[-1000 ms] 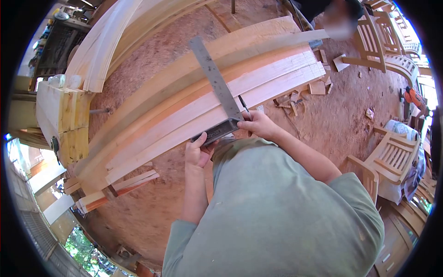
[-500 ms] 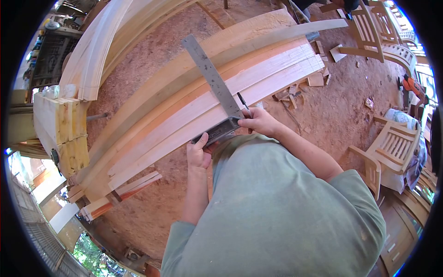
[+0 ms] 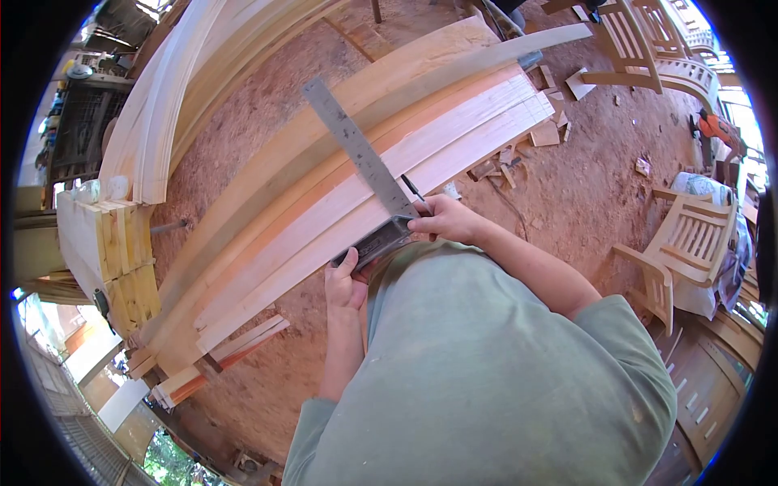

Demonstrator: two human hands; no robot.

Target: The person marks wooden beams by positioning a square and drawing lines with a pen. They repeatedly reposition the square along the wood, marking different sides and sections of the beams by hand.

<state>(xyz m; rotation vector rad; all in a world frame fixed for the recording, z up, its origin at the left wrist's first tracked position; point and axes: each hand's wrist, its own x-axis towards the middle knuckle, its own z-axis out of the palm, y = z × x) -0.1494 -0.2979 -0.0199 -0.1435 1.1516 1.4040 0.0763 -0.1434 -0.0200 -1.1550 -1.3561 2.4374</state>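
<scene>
A try square has a scuffed steel blade and a dark stock. Its blade lies across the pale boards, with the stock along their near edge. My left hand grips the stock's left end, thumb on top. At the corner where blade meets stock, my right hand is closed on the square. A dark pen or pencil sticks up from between the right fingers. Where its lower end points is hidden by the hand.
Curved planks lie beyond the boards, and more long timber rises at upper left. Wood offcuts litter the dirt floor to the right. A slatted wooden chair and an orange power tool are farther right.
The whole view has shifted slightly, moving the boards, square and hands a little left in the picture. Both hands keep their grip on the square, whose blade still crosses the boards.
</scene>
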